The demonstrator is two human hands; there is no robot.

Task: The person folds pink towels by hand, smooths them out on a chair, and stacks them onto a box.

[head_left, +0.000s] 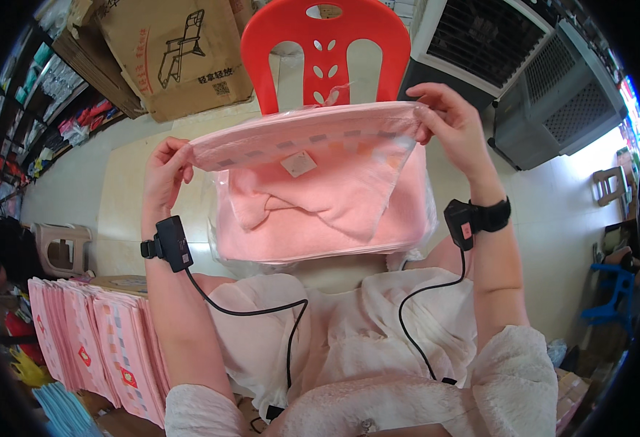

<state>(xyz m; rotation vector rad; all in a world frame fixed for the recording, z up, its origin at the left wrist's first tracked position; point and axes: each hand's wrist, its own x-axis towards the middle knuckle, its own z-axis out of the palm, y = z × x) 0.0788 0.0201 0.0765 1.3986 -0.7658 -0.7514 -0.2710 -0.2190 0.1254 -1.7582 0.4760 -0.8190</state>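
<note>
A pink towel (276,138) with a band of grey checks is stretched between my two hands above a red plastic chair (327,44). My left hand (166,171) pinches its left corner, and my right hand (452,124) grips the right corner between thumb and fingers. Below the raised edge, the cloth hangs in loose folds, and a small white tag (298,164) shows on it. Under it lies a stack of pink towels (276,244) in clear plastic wrapping (431,207). Most of the chair's seat is hidden by the stack.
Folded pink towels (120,349) stand in rows at my lower left, near light blue cloths (65,411). A cardboard box (174,54) is beyond the chair to the left. Grey air coolers (553,95) stand at the far right, with stools (611,186) nearby.
</note>
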